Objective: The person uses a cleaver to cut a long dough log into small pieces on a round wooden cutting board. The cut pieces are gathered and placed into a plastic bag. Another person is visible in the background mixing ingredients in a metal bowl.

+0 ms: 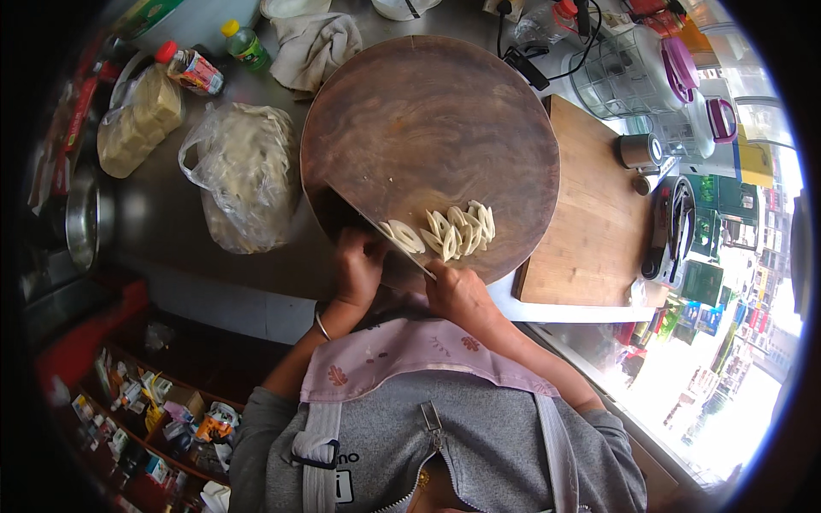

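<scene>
My right hand (460, 290) grips the handle of a broad kitchen knife (377, 226) near the front edge of a round wooden chopping block (423, 128). Seen almost edge-on, the blade slants from the block's left side to my right hand. My left hand (359, 266), with a bangle at the wrist, is curled close to the blade's left side. Whatever lies under its fingers is hidden. Right of the blade, a few pale oval slices (404, 236) lie against it. Beyond them sits a cluster of similar hollow-centred slices (460, 231).
A plastic bag of pale food pieces (247, 176) stands left of the block. Behind it are a bag of yellowish chunks (144, 122), two bottles (247, 48) and a towel (315, 48). Rightward lie a rectangular wooden board (593, 211), a metal cup (638, 151) and lidded jars (641, 70).
</scene>
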### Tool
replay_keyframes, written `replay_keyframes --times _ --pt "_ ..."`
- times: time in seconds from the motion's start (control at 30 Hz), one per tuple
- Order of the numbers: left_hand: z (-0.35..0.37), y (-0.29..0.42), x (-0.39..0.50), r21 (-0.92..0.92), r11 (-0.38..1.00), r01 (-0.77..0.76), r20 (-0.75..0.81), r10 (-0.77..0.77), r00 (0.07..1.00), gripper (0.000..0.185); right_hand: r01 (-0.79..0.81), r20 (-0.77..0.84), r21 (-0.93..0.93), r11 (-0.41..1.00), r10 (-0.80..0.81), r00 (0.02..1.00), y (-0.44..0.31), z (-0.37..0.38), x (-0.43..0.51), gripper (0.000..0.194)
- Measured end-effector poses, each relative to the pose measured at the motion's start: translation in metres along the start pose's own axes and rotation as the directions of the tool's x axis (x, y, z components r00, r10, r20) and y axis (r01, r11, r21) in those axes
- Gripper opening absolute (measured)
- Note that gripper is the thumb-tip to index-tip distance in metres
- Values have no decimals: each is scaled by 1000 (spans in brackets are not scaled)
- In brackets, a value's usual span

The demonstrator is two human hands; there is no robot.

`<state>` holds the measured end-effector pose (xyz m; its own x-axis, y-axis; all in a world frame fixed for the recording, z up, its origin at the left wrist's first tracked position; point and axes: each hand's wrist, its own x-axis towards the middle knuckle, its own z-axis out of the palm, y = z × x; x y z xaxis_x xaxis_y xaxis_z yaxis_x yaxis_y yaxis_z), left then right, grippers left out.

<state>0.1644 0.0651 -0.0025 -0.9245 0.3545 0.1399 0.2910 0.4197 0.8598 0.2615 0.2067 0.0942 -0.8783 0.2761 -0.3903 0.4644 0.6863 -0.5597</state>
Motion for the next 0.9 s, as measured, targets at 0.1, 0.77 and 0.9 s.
replay_keyframes --times 0.1,0.77,0.9 --pt "2 2 0 -49 999 1 -5 -2 1000 19 -4 6 17 1000 4 1000 3 0 -3 11" --pt "0 3 2 -84 996 -28 -57 24 998 18 -19 91 68 998 13 996 -1 -37 -26 11" --pt "-1 -1 3 -46 998 -44 -28 43 999 17 -11 115 28 1000 8 993 2 -26 -14 10"
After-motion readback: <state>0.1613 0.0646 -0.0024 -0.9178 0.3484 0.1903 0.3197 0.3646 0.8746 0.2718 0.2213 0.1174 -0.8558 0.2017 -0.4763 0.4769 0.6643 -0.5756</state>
